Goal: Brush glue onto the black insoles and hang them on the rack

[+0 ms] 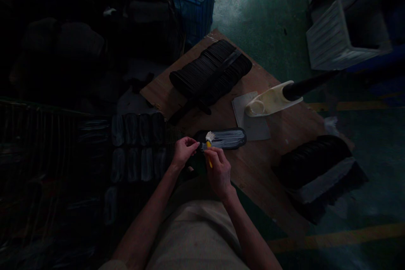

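Observation:
A black shoe sole point(232, 139) lies across the wooden board in front of me, streaked lengthwise with a white coating. My left hand point(184, 152) pinches its left end between thumb and fingers. My right hand point(219, 171) is closed round a brush point(209, 145) with a yellow handle. The brush's whitish bristles rest over the left half of the sole, where the white streaks begin. Dim light hides the fine detail of the fingertips.
On the board point(256, 164) lie a long stack of black soles point(211, 69), a grey sheet point(253, 122) and a cream holder point(268, 100) with a dark shaft. Another black stack point(316, 164) sits right. White-coated soles point(147, 164) lie left on a rack. Beyond are crates point(196, 12).

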The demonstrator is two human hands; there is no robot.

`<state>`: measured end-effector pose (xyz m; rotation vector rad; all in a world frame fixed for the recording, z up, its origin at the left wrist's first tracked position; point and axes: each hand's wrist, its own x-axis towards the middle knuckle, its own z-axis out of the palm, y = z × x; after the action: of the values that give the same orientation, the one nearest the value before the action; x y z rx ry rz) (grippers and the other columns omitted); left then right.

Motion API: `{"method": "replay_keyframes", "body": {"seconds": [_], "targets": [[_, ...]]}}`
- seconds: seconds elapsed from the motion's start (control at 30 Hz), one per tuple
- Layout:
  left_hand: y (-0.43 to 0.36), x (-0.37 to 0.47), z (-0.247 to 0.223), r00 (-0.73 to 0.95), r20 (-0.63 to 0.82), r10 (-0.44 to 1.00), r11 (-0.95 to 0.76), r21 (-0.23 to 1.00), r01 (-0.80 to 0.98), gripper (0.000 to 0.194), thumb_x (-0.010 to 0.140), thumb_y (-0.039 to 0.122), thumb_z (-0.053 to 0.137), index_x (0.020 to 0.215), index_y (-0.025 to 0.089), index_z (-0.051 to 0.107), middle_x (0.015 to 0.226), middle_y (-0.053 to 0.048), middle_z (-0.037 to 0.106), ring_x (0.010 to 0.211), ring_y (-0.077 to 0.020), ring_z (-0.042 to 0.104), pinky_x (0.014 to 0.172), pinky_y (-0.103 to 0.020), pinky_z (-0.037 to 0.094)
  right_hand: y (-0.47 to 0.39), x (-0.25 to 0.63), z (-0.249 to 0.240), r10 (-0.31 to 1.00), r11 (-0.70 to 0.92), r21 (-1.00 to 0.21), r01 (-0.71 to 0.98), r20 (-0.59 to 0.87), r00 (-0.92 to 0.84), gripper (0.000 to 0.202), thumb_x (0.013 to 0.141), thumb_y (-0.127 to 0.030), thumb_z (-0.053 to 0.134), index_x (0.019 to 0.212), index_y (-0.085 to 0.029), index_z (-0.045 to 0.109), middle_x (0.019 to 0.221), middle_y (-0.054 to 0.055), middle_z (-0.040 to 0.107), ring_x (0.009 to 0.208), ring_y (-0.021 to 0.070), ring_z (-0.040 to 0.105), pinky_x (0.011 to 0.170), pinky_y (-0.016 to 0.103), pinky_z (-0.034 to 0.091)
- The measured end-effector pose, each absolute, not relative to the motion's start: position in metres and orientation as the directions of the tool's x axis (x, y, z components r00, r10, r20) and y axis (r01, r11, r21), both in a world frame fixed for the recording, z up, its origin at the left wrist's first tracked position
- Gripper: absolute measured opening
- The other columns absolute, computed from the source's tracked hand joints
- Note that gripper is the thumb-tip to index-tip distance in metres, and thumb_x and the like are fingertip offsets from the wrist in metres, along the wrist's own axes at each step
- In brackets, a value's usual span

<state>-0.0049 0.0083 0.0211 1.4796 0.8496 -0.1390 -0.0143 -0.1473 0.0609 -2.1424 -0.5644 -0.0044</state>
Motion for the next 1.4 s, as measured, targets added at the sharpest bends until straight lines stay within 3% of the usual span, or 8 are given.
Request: {"method": "replay_keyframes", "body": {"seconds": [0.17,0.27,0.5,0.63,0.87,1.13,1.4], "targets": [[0.010,-0.007,0.019,0.723,-0.569,0.391,0.153,0.815,0.558,0.030,0.058,0.038,0.075,0.070,0.014,0.063,0.054,0.001,0.060,0.044,-0.0093,0.052,0.041,-0.019,0.037,-0.148,-0.018,0.065,0.425,-0.376,-0.849,0.372,0.199,0.883,0.027,0.093,-0.011,0.045,0.111,-0.023,0.059,0.106,0.008,0.058,0.099,0.0168,0.060,0.085,0.030,0.053],[0.010,-0.008,0.018,0.721,-0.578,0.382,0.170,0.811,0.560,0.030,0.058,0.038,0.075,0.071,0.014,0.062,0.054,0.001,0.059,0.044,-0.0093,0.051,0.040,-0.019,0.036,-0.156,-0.019,0.068,0.394,-0.303,-0.913,0.273,0.141,0.908,0.023,0.093,-0.013,0.046,0.109,-0.023,0.060,0.106,0.007,0.057,0.100,0.0161,0.060,0.085,0.030,0.053],[0.008,-0.008,0.017,0.716,-0.575,0.397,0.161,0.811,0.562,0.031,0.058,0.039,0.075,0.071,0.014,0.062,0.053,0.001,0.059,0.043,-0.0090,0.050,0.040,-0.019,0.036,-0.199,-0.009,0.064,0.134,-0.238,-0.971,0.032,-0.001,0.991,0.013,0.092,-0.024,0.054,0.102,-0.022,0.061,0.100,0.005,0.057,0.090,0.0176,0.061,0.079,0.034,0.055],[0.009,-0.008,0.016,0.721,-0.572,0.392,0.151,0.813,0.563,0.031,0.058,0.039,0.075,0.070,0.014,0.061,0.052,0.001,0.058,0.042,-0.0087,0.049,0.040,-0.019,0.036,-0.208,-0.010,0.069,0.000,-0.370,-0.920,0.128,0.137,0.991,0.016,0.091,-0.023,0.054,0.105,-0.023,0.061,0.102,0.007,0.057,0.095,0.0207,0.060,0.082,0.040,0.055],[0.009,-0.008,0.016,0.732,-0.553,0.397,0.093,0.818,0.568,0.029,0.060,0.039,0.074,0.070,0.014,0.062,0.053,0.001,0.059,0.043,-0.0091,0.050,0.039,-0.018,0.034,-0.173,-0.021,0.072,0.214,-0.325,-0.918,0.227,0.162,0.963,0.021,0.093,-0.014,0.048,0.107,-0.025,0.059,0.105,0.007,0.057,0.098,0.0180,0.060,0.081,0.034,0.055],[0.006,-0.006,0.019,0.724,-0.548,0.418,0.075,0.815,0.574,0.027,0.060,0.037,0.072,0.069,0.014,0.062,0.052,0.001,0.057,0.042,-0.0093,0.049,0.038,-0.019,0.035,-0.228,0.016,0.057,0.050,-0.505,-0.815,0.282,0.299,0.953,0.018,0.091,-0.016,0.053,0.105,-0.024,0.061,0.103,0.006,0.058,0.099,0.0194,0.059,0.084,0.037,0.052],[-0.001,-0.010,0.013,0.700,-0.530,0.479,0.087,0.822,0.562,0.028,0.063,0.039,0.070,0.072,0.015,0.059,0.053,0.002,0.057,0.041,-0.0100,0.052,0.035,-0.018,0.034,-0.252,0.013,0.060,0.094,-0.651,-0.678,0.341,0.374,0.923,0.020,0.091,-0.013,0.053,0.107,-0.024,0.060,0.106,0.007,0.057,0.098,0.0178,0.059,0.083,0.034,0.053]]}}
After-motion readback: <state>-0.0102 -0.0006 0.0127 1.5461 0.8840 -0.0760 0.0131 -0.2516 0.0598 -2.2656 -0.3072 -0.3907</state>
